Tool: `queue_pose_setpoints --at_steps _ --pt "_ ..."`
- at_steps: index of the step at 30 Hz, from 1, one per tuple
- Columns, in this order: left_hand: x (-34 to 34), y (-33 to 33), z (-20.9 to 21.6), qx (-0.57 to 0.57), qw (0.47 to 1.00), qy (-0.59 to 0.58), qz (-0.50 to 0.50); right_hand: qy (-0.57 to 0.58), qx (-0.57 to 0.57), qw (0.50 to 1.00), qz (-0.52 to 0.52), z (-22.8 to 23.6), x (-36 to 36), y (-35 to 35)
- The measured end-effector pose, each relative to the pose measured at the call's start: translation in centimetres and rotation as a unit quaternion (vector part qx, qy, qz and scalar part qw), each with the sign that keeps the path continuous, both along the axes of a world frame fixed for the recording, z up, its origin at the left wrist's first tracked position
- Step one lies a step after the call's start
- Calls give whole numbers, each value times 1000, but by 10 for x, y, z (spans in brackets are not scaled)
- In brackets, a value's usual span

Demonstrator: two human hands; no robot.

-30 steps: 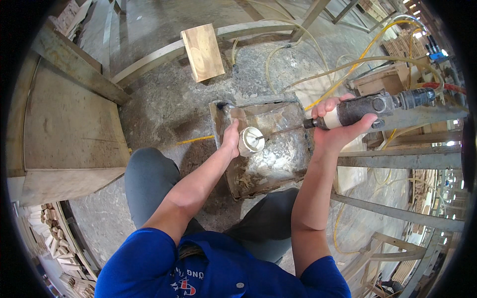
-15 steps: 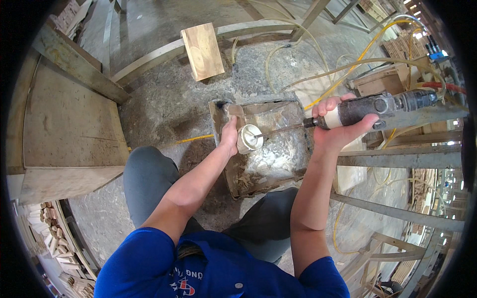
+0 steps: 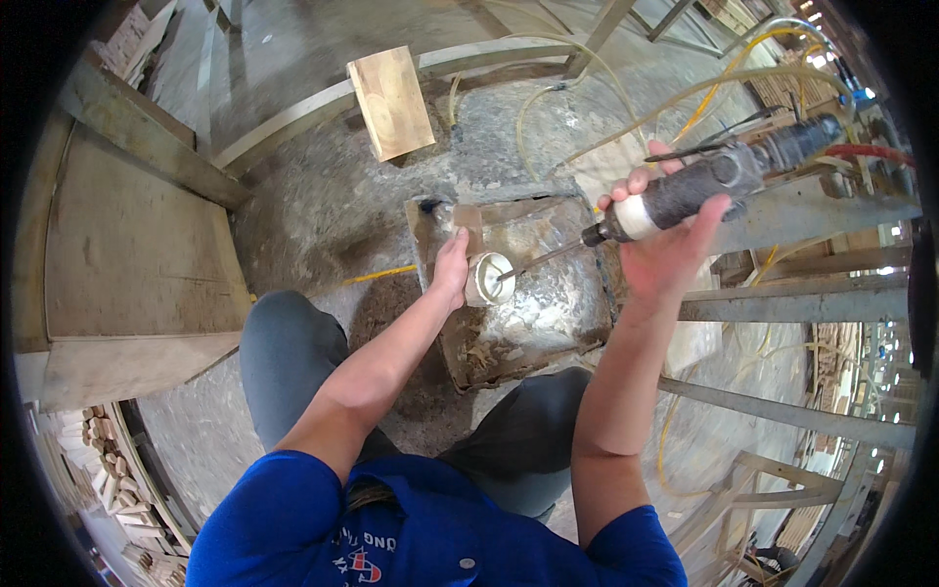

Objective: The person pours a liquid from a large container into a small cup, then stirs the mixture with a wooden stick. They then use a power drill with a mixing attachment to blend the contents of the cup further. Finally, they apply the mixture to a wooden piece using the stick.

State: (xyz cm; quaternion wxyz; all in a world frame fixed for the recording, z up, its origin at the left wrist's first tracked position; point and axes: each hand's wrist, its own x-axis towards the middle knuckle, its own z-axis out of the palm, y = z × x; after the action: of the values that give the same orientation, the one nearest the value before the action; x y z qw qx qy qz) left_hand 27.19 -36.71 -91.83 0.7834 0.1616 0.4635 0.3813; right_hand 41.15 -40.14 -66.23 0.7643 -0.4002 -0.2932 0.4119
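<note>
My left hand (image 3: 452, 269) is closed on the side of a small white cup (image 3: 477, 284), which is tilted so that its mouth faces right. A brown, handle-like piece (image 3: 469, 219) shows just beyond my fingers; whether it joins the cup I cannot tell. My right hand (image 3: 660, 240) grips a dark air drill (image 3: 690, 191) with a pale band near its nose, fingers on the far side and thumb along the near side. From its chuck a thin metal rod (image 3: 553, 258) slants down left, its tip inside the cup. Both hands are over a shallow, crusted tray (image 3: 577, 338).
A wooden block (image 3: 391, 103) stands beyond the tray by a curved-looking rail. Hoses (image 3: 685, 122) trail at the upper right. Metal frame bars (image 3: 797, 304) flank my right arm. A large wooden box (image 3: 147, 245) stands at left, stacked wood pieces (image 3: 112, 470) at lower left.
My right hand and the drill have shifted slightly left and tilted more steeply, and a dark lever-like bar now shows along the drill's far side. The cup has barely moved.
</note>
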Motion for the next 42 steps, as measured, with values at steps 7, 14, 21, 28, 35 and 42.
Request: queue_pose_setpoints --at_steps 7,14,21,28,35,42 --pt "0 -7 -5 -19 998 -16 62 31 5 999 -25 -21 12 -3" --pt "1 -3 17 -45 997 -40 50 72 24 995 -69 -21 22 -9" --pt "-6 -1 10 -23 998 -39 50 50 35 997 -52 -17 17 -6" --pt "-9 -3 22 -40 998 -36 44 53 32 997 -49 -17 18 -7" --pt "-15 1 13 -30 997 -57 50 66 39 996 -36 -13 10 -4" --pt "-11 -3 21 -30 997 -51 51 55 36 997 -48 -14 12 -7"
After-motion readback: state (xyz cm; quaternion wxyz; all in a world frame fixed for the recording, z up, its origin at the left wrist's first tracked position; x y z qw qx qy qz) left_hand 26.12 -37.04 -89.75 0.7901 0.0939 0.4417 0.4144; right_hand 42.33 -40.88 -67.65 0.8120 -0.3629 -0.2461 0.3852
